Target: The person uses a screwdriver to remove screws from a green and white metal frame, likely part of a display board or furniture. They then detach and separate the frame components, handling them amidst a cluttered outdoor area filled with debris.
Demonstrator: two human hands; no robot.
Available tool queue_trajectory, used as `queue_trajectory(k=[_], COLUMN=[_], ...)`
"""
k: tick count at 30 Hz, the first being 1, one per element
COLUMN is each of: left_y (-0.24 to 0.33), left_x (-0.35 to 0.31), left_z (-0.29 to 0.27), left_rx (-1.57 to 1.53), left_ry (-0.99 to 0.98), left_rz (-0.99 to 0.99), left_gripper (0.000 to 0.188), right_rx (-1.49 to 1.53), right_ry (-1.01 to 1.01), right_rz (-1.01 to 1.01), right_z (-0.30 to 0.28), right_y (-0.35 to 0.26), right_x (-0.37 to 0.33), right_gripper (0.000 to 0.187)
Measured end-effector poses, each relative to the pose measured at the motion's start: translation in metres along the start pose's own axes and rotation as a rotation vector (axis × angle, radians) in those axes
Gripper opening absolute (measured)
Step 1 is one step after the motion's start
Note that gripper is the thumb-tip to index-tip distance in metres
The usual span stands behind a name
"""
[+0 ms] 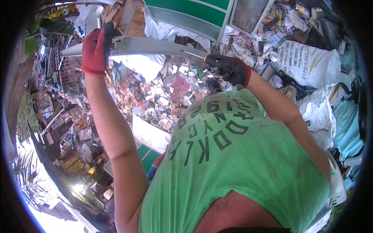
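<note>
While the red-and-black-gloved left hand [97,49] clamps a long, curved, pale-grey strip [151,46] at upper left-centre, the black-gloved right hand [230,69], wrapped around a slim metal-shafted tool [194,54], should probably lever gently.

Two hands [96,51] [232,70] are showing, along with one strip [151,46] and one tool [194,54]. At least two green panels [190,16] [149,159] are appearing, and at least two white sacks [307,64] [319,106] are lying there. One shirt [237,163] is showing. Scraps [163,101] are lying in numbers too great for counting.
</note>
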State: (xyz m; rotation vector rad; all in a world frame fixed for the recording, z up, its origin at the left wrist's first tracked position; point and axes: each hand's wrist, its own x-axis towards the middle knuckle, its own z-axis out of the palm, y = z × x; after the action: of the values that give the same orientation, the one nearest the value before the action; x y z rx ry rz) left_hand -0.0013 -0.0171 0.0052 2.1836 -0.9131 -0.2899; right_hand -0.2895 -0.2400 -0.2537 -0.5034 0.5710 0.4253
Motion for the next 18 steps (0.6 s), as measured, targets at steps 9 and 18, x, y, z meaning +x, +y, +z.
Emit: queue_trajectory(k=[9, 18], left_y=[0.011, 0.016], left_x=[-0.009, -0.003], left_z=[0.002, 0.009], left_rx=[0.099, 0.027], left_ry=[-0.015, 0.015], left_rz=[-0.034, -0.009], left_gripper=[0.042, 0.046], right_rx=[-0.132, -1.492], right_ry=[-0.151, 0.256], right_rz=[0.202, -0.629], right_z=[-0.026, -0.004], right_y=[0.000, 0.008], right_x=[0.033, 0.006], right_gripper=[0.029, 0.055])
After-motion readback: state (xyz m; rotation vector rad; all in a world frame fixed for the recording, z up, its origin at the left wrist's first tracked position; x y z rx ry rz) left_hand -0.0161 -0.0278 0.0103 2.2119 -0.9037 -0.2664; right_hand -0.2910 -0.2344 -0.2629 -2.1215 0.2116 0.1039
